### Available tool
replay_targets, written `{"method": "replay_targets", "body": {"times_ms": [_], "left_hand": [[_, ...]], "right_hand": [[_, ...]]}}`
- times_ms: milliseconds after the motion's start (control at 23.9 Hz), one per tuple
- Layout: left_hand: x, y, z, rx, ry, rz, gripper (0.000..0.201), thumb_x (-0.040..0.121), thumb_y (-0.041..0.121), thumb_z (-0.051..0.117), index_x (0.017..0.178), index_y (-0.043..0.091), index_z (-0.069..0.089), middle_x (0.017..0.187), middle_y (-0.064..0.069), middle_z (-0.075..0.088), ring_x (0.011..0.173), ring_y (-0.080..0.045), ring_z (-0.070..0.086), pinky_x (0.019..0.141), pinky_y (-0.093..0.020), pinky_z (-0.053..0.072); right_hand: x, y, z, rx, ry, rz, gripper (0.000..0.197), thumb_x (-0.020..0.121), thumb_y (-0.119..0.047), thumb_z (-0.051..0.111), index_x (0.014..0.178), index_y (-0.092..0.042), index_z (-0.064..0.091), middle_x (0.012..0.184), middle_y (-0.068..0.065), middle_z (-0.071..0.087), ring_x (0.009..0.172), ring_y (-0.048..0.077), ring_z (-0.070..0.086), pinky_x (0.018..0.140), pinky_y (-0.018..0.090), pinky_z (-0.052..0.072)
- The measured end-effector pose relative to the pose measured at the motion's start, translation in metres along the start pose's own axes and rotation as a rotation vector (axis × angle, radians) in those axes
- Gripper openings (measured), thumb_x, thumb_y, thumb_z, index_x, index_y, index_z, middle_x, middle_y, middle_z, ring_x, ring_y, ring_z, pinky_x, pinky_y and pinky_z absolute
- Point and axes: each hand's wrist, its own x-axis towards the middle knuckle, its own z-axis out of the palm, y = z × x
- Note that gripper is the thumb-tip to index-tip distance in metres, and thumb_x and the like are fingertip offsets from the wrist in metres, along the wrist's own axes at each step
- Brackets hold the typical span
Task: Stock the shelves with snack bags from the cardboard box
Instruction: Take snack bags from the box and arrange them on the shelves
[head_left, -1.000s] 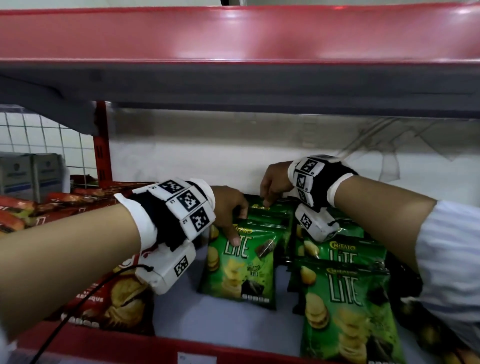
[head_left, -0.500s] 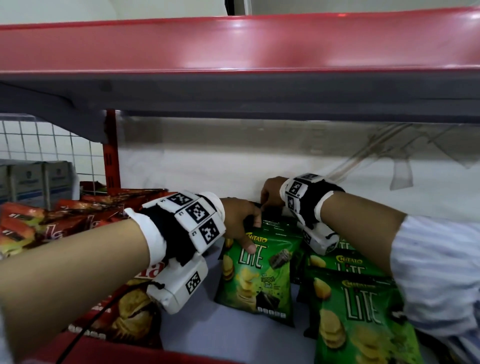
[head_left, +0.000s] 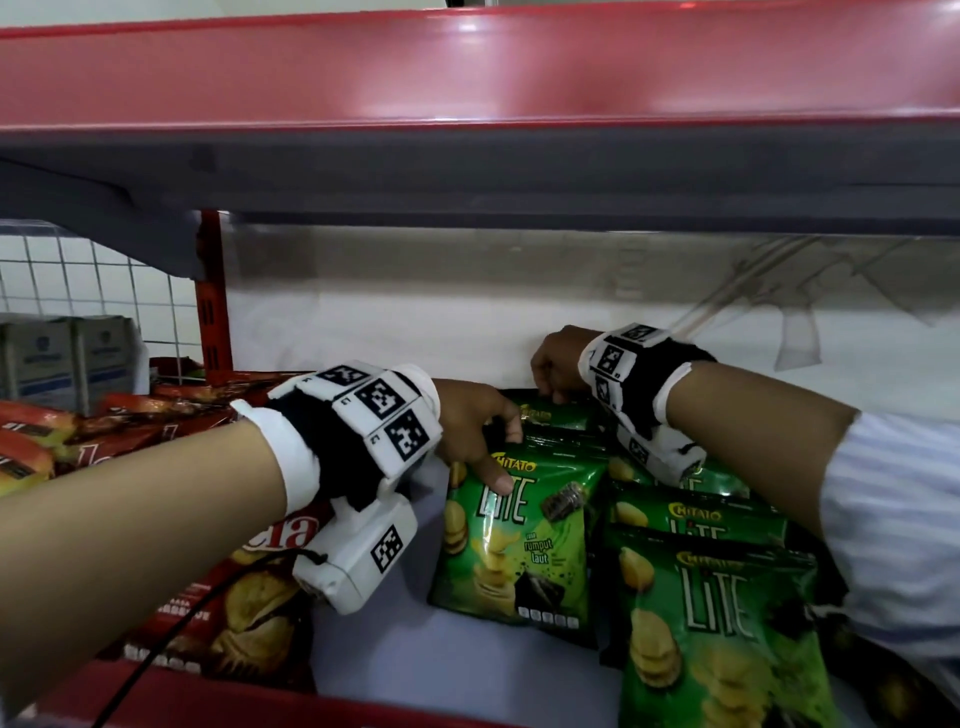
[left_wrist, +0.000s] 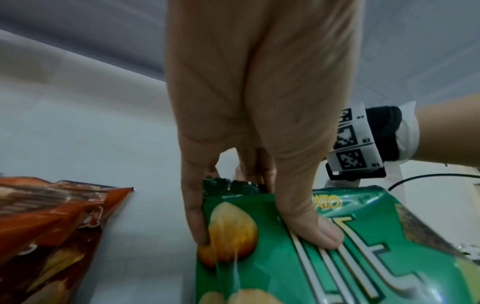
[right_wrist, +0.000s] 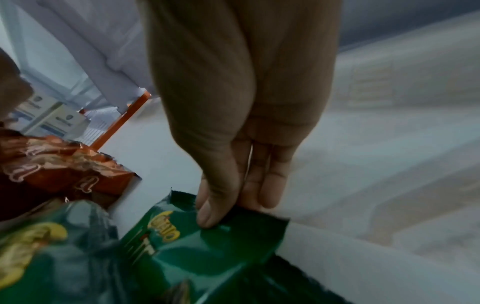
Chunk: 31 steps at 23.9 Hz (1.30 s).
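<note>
Several green Chitato Lite snack bags stand on the white shelf floor (head_left: 374, 654). My left hand (head_left: 493, 457) grips the top of the front green bag (head_left: 519, 545), thumb on its face. In the left wrist view the left hand (left_wrist: 259, 205) has its thumb pressed on the front green bag (left_wrist: 324, 267) and a finger along the bag's edge. My right hand (head_left: 550, 384) pinches the top seam of a rear green bag (head_left: 558, 415) close to the back wall. The right wrist view shows the right hand (right_wrist: 231, 207) with thumb and fingers closed on the rear green bag (right_wrist: 207, 251). No cardboard box is in view.
Red snack bags (head_left: 244, 597) fill the shelf's left side. More green bags (head_left: 722, 644) lie at the right under my right forearm. A red shelf (head_left: 467, 67) hangs low overhead. A red upright (head_left: 210, 291), wire grid (head_left: 78, 270) and white boxes (head_left: 67, 358) stand far left.
Both hands have reached deeper into the shelf. The right hand has carried the rear bag's top back toward the wall. The left hand keeps its hold on the front bag.
</note>
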Motion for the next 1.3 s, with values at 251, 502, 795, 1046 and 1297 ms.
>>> {"method": "replay_targets", "body": {"times_ms": [251, 502, 795, 1046, 1297], "left_hand": [[0.007, 0.007, 0.012, 0.066, -0.019, -0.006, 0.053, 0.083, 0.031, 0.071, 0.127, 0.013, 0.047, 0.123, -0.005, 0.053, 0.107, -0.021, 0.054, 0.088, -0.024, 0.042], [0.008, 0.010, 0.008, 0.091, -0.106, -0.044, 0.049, 0.088, 0.030, 0.064, 0.127, 0.012, 0.041, 0.112, -0.006, 0.058, 0.077, -0.016, 0.057, 0.064, -0.023, 0.046], [0.011, 0.022, 0.025, 0.456, -0.077, -0.140, 0.068, 0.086, 0.048, 0.060, 0.142, 0.019, 0.033, 0.154, -0.015, 0.021, 0.141, -0.034, 0.021, 0.109, -0.035, 0.024], [0.004, 0.016, 0.030, 0.340, -0.073, -0.263, 0.083, 0.081, 0.056, 0.062, 0.142, 0.018, 0.020, 0.154, -0.020, 0.006, 0.143, -0.034, 0.016, 0.112, -0.039, 0.029], [-0.002, 0.015, 0.030, 0.494, -0.115, -0.236, 0.076, 0.085, 0.064, 0.049, 0.145, 0.019, 0.032, 0.149, -0.013, 0.030, 0.135, -0.034, 0.027, 0.111, -0.042, 0.031]], "right_hand": [[-0.015, 0.007, -0.013, 0.237, -0.071, -0.001, 0.009, 0.078, -0.022, 0.075, 0.086, -0.025, 0.076, 0.085, 0.001, 0.072, 0.075, 0.016, 0.066, 0.055, 0.014, 0.051], [-0.010, -0.005, 0.013, -0.073, -0.105, -0.064, 0.032, 0.086, -0.009, 0.065, 0.118, -0.008, 0.066, 0.120, 0.009, 0.066, 0.093, 0.020, 0.062, 0.053, 0.013, 0.038], [-0.038, -0.001, -0.018, 0.223, 0.016, -0.043, 0.021, 0.082, -0.029, 0.071, 0.100, -0.017, 0.073, 0.079, -0.005, 0.070, 0.075, 0.012, 0.065, 0.052, 0.018, 0.045], [-0.103, 0.009, -0.041, 0.280, 0.032, -0.050, 0.020, 0.080, -0.034, 0.073, 0.097, -0.023, 0.072, 0.079, -0.009, 0.070, 0.069, 0.004, 0.063, 0.059, 0.020, 0.049], [-0.200, 0.006, 0.017, 0.122, -0.244, 0.095, 0.079, 0.056, -0.058, 0.081, 0.126, -0.044, 0.048, 0.117, -0.017, 0.055, 0.107, 0.010, 0.054, 0.092, 0.027, 0.043]]}}
